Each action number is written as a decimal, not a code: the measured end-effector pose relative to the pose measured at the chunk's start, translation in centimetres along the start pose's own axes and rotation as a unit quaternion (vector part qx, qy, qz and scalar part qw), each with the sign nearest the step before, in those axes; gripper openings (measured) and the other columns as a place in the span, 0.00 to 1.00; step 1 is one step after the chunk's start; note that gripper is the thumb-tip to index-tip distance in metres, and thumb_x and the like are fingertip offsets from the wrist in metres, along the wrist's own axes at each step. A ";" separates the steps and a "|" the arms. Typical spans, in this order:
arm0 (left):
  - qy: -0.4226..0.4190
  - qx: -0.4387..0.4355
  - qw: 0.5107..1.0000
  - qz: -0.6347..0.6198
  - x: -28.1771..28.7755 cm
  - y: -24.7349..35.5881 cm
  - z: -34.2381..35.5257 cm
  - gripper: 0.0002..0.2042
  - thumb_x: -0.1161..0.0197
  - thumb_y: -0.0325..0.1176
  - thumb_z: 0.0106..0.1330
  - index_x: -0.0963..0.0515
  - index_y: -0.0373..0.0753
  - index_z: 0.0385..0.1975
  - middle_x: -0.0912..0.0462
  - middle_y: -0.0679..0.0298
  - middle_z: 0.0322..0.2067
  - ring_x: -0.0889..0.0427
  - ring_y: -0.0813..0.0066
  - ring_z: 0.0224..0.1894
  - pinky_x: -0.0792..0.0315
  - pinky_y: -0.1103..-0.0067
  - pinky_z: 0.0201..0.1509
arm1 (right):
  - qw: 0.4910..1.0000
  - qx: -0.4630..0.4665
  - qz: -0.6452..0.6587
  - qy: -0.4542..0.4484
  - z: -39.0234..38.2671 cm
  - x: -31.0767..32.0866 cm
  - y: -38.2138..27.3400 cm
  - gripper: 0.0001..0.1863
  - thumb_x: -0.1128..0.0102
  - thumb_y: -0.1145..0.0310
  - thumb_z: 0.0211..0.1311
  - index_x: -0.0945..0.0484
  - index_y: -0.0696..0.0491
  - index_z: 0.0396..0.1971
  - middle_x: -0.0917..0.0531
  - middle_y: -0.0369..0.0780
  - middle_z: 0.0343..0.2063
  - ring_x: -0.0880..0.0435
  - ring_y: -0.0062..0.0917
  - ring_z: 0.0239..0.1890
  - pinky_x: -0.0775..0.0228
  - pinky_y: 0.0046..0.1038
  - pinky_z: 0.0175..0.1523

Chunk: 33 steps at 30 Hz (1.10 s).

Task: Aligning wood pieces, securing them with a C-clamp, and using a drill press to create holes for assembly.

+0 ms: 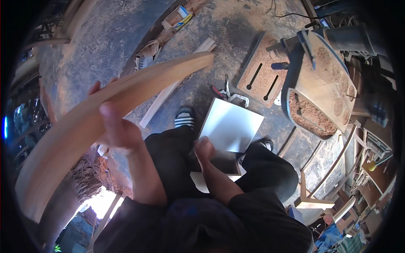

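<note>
My left hand is wrapped round a long, curved, pale wooden piece, holding it up at the left. The thumb presses its near face, while fingertips show over the far edge. One end of the wood rises toward the middle of the view; the other reaches down to the lower left. Between my legs stands a box-like thing with a shiny white square panel on it. My right hand is closed at the panel's near left corner, apparently gripping its edge.
Beyond the panel, locking pliers lie on the stained floor. A straight wooden strip lies left of them. A sawdust-covered machine and a slotted board stand at the right. Wood frames lean at the lower right.
</note>
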<state>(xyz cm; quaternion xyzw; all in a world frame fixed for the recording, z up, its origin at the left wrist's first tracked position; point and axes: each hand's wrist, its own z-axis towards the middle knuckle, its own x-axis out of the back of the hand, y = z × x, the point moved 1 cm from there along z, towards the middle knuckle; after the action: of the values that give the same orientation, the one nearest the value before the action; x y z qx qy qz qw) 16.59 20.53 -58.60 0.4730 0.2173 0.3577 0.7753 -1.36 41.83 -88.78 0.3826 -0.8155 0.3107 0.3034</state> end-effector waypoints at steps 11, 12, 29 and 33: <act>-0.045 -0.093 0.994 -0.041 5.3 3.9 -0.5 0.29 0.42 0.45 0.72 0.34 0.21 0.57 0.23 0.44 0.52 0.15 0.47 0.47 0.22 0.59 0.58 | 0.990 0.115 -0.023 0.085 7.8 -1.9 -0.2 0.19 0.40 0.49 0.58 0.17 0.52 0.25 0.15 0.47 0.27 0.14 0.46 0.31 0.24 0.48 0.36; -0.025 -0.099 0.993 -0.062 5.5 4.0 -0.5 0.28 0.42 0.44 0.72 0.34 0.21 0.57 0.24 0.44 0.52 0.15 0.47 0.48 0.22 0.60 0.57 | 0.986 0.102 -0.013 0.132 9.9 -0.8 -0.5 0.19 0.40 0.50 0.58 0.17 0.52 0.23 0.15 0.47 0.27 0.15 0.46 0.30 0.25 0.48 0.36; -0.020 -0.110 0.989 -0.093 4.4 5.0 -1.8 0.30 0.41 0.47 0.70 0.32 0.22 0.57 0.24 0.47 0.51 0.16 0.52 0.48 0.24 0.61 0.57 | 0.907 0.253 -0.335 -0.027 27.9 3.1 -8.2 0.15 0.37 0.60 0.57 0.15 0.48 0.43 0.17 0.39 0.53 0.22 0.31 0.61 0.46 0.52 0.67; 0.000 -0.099 0.989 -0.106 3.7 5.8 -1.8 0.32 0.35 0.45 0.66 0.33 0.19 0.56 0.24 0.44 0.50 0.15 0.50 0.43 0.20 0.65 0.49 | 0.908 0.335 -0.180 0.175 22.5 5.2 -6.6 0.10 0.34 0.65 0.54 0.20 0.50 0.35 0.14 0.42 0.40 0.17 0.36 0.51 0.40 0.49 0.65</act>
<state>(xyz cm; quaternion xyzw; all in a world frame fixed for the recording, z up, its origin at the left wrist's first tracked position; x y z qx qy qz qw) 15.79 26.12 -54.28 0.3681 0.2293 0.2936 0.8519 -4.50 19.52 -97.22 0.5417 -0.5140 0.5680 0.3461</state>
